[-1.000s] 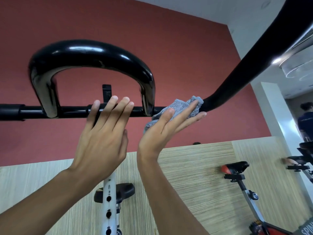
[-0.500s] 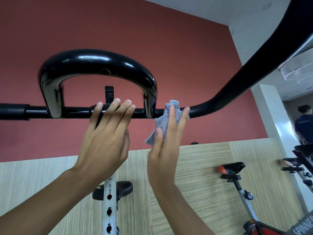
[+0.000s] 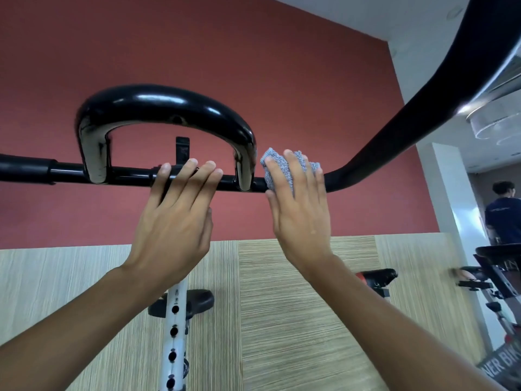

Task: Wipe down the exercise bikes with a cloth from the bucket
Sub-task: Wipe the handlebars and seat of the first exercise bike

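GYM RM: A person is wiping an exercise bike's black handlebar [image 3: 127, 177], seen from a head-worn cam looking up from below the bar. The right hand [image 3: 301, 221] is pressing a bunched grey cloth [image 3: 268, 156] against the bar, fingers straight & slightly spread, not wrapping round the tube. The cloth is sitting on the straight run of the bar, just rt of the glossy loop grip [image 3: 166, 108] & just left of where the bar is bending up toward the top rt corner. The left hand [image 3: 174, 221] is resting on the same bar under the loop, fingers straight & close together, tips lying over the tube beside a small black bracket [image 3: 182, 149]; it is holding nothing. The loop's rt leg is standing between the two hands. Below, a white post [image 3: 174, 320] w/ a row of holes is rising in front of a black saddle [image 3: 201, 299]. Behind, a red wall [image 3: 282, 80] is meeting pale wood-grain paneling [image 3: 282, 306]. At far rt, a 2nd person in a dark shirt [image 3: 501, 221] is standing w/ back turned, near another bike [image 3: 504, 280].
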